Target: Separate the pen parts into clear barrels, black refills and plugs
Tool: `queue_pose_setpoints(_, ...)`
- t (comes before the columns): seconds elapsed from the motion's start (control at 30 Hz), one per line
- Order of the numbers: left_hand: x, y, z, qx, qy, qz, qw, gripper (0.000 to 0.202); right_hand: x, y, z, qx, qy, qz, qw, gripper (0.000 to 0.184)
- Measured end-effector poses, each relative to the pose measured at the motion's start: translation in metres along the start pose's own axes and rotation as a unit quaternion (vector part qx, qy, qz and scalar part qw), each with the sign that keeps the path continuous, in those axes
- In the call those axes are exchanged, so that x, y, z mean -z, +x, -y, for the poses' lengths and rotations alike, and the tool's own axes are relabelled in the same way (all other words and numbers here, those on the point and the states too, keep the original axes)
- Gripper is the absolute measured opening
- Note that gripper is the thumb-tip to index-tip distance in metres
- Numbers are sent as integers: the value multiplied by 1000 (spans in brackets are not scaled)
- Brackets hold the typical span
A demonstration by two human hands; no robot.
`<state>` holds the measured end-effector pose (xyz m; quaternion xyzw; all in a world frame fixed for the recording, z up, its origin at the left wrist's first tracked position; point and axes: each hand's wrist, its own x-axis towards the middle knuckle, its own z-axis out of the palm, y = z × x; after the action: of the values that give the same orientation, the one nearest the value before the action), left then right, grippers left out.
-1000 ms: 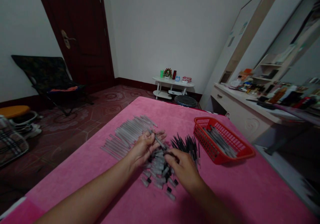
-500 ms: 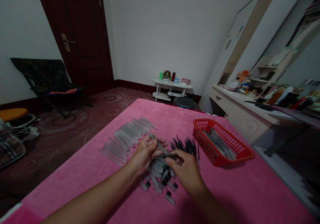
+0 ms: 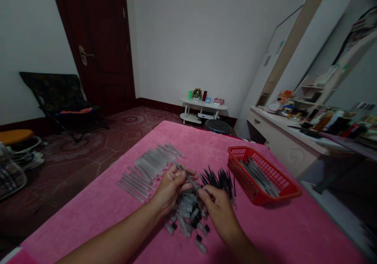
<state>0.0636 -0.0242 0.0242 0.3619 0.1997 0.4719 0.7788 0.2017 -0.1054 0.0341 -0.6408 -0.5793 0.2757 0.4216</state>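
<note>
Between my two hands a slim grey pen [image 3: 190,179] is held at a slant over the pink cloth. My left hand [image 3: 170,187] pinches its upper part between thumb and fingers, with the other fingers spread beneath. At the lower end, the thumb and fingertips of my right hand [image 3: 217,205] close on the pen. Below the hands lies a loose pile of clear caps [image 3: 185,209], some with small black pieces. Rows of clear pen barrels [image 3: 153,162] lie left of my left hand. Thin black refills [image 3: 219,179] are bunched beyond my right hand, which partly hides them.
A red plastic basket [image 3: 243,183] with several grey pens [image 3: 260,177] stands at the right on the pink cloth [image 3: 97,217]. Past the far edge is a low white side table [image 3: 203,102]. A cluttered dresser [image 3: 291,138] flanks the right; a folding chair [image 3: 55,95] stands left.
The view has tilted slightly, so the scene sits a little lower. Both hands keep their grip on the pen, with the right fingers shifted slightly at its lower end.
</note>
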Motion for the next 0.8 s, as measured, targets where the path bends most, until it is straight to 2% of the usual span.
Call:
queue_pose_setpoints(0.07,-1,0,-1,1,2,-7,1000,29,0,0,-1,-7,-22,-28,999,22)
queue_pose_setpoints(0.13,-2,-1,-2,0,2,-14,1000,30,0,0,-1,-8,-25,-35,999,17)
queue_pose_setpoints(0.3,-3,-2,-3,6,1,-15,1000,34,1,0,0,7,11,1,1000,39)
queue_pose_setpoints(0.47,-4,-1,-3,3,6,-23,1000,35,2,1,-1,-2,-5,-29,1000,20)
queue_pose_setpoints(0.63,-3,-1,-3,5,13,-21,1000,33,2,1,0,-6,31,12,999,37)
queue_pose_setpoints(0.8,-3,-2,-3,3,28,-29,999,32,2,2,4,-9,46,-23,999,16)
